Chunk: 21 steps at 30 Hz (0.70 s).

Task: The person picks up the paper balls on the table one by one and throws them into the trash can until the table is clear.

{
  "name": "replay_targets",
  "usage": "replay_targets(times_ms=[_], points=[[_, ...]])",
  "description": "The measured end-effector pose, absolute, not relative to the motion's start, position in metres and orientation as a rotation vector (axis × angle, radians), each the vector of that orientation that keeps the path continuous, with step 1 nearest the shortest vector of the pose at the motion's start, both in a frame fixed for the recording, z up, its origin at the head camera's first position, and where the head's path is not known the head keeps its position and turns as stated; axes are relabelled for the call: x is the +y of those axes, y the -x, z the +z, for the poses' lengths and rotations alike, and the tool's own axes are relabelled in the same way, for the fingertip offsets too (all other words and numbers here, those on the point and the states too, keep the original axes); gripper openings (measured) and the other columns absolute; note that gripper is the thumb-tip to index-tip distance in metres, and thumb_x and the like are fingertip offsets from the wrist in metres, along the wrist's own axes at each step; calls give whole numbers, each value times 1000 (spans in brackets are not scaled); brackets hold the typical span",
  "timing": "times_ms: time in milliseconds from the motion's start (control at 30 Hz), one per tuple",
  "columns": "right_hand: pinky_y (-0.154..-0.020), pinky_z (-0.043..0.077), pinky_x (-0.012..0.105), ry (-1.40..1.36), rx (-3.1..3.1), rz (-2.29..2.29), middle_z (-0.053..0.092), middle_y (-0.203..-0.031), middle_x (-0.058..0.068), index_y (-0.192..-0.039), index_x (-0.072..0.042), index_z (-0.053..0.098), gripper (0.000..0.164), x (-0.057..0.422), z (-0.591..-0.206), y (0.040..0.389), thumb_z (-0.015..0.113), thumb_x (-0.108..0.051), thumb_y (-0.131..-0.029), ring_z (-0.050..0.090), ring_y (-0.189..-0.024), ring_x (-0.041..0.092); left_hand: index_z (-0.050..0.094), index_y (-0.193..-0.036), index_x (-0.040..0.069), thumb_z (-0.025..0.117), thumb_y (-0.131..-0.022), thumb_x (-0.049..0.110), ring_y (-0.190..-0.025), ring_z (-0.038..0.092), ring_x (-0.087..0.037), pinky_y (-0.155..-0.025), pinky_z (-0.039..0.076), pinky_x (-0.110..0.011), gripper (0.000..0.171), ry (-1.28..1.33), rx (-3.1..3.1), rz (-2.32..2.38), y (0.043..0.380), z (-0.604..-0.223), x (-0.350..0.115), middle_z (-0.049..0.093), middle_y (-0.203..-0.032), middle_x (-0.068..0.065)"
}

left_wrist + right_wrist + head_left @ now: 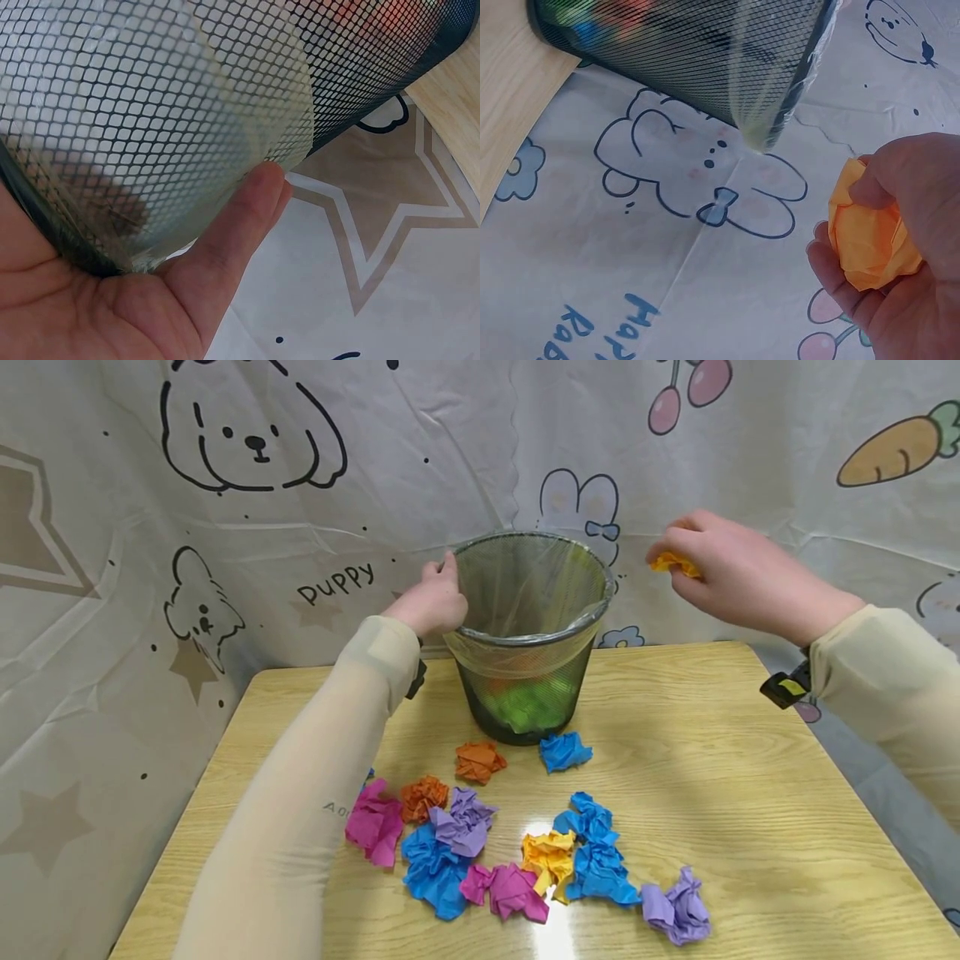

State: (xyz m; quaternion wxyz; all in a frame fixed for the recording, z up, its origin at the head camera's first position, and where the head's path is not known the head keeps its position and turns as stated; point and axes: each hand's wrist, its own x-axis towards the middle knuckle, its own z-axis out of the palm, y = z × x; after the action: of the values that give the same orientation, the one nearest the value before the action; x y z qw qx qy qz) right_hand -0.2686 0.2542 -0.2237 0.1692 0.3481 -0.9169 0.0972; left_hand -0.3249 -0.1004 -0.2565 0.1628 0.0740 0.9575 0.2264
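A black mesh wastebasket (459,681) with a clear plastic liner stands at the table's back edge, green and orange crumpled paper showing through its lower wall. My left hand (431,600) grips its rim on the left side. In the left wrist view the thumb (251,202) lies along the outside of the mesh, and fingers show dimly through it. To the right of the basket, above rim height, my right hand (723,568) holds a crumpled yellow-orange paper ball (874,244) between thumb and fingers.
In front of the basket, several crumpled papers lie on the wooden table (750,777): blue (564,752), orange (480,762), pink (375,822), purple (678,908) and yellow (549,857). A printed cloth (450,427) hangs behind the table.
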Motion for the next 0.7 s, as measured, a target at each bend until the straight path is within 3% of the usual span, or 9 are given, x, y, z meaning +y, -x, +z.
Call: replay_targets(times_ms=[133,300,700], points=[[-81,52,52,-1000,-2609,306,61,-117,20,-119,-1,69,28,244,-222,271,58,5,-94,59,-99,36,-25,-159,15,24,-101,9,-130,47,-39,-102,40,-47,76,-209,2728,650,325,-256,-100,-18,-168,-20],[-84,52,52,-1025,-2605,337,61,-119,19,-119,-1,69,28,231,-222,276,58,7,-94,60,-101,35,-25,-159,14,25,-102,10,-144,34,-41,-111,35,-47,76,-223,2734,645,325,-257,-101,-17,-167,-21],[-85,52,48,-1081,-2622,376,59,-119,15,-120,-3,67,28,194,-225,289,56,4,-96,59,-100,31,-25,-159,14,25,-101,9,-125,49,-38,-100,39,-46,77,-219,2744,650,325,-259,-101,-17,-167,-20]])
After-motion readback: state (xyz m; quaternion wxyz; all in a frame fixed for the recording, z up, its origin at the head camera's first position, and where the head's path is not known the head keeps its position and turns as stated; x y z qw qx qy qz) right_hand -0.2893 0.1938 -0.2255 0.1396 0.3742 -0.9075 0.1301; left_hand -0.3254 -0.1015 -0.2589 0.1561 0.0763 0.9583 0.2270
